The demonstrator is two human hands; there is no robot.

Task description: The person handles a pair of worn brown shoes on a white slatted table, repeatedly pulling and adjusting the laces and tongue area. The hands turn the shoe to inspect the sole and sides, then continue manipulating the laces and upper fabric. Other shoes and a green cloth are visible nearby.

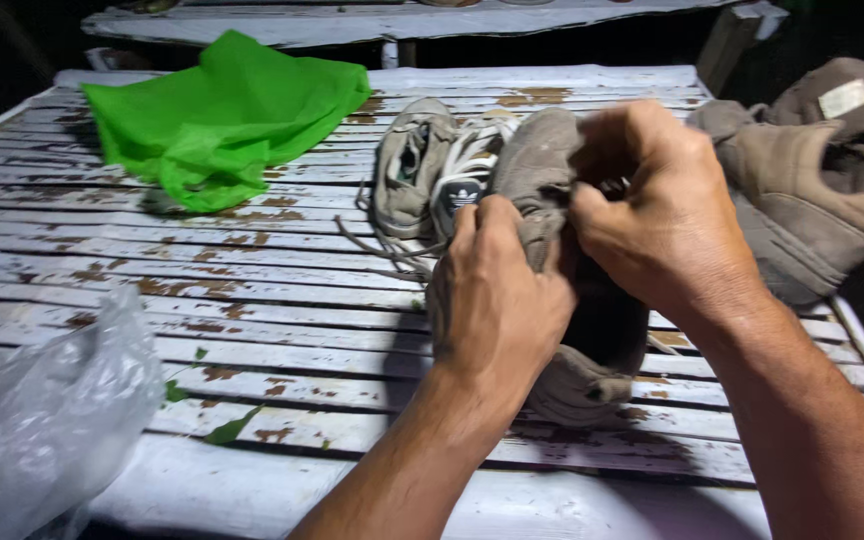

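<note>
A worn grey-brown sneaker (592, 370) lies in the middle of a white slatted table (252, 300), heel toward me. My left hand (497, 300) grips its left side near the tongue. My right hand (652, 210) is closed on the shoe's upper edge at the right, fingers curled over the opening. Behind it lies a second grey sneaker (407, 165) with white laces, its tongue turned up and loose laces trailing left.
A green fabric bag (222, 115) is crumpled at the back left. A clear plastic bag (47, 410) sits at the front left edge. Another pair of brown shoes (802, 190) rests at the right edge. Small green leaves (227, 428) lie on the peeling slats.
</note>
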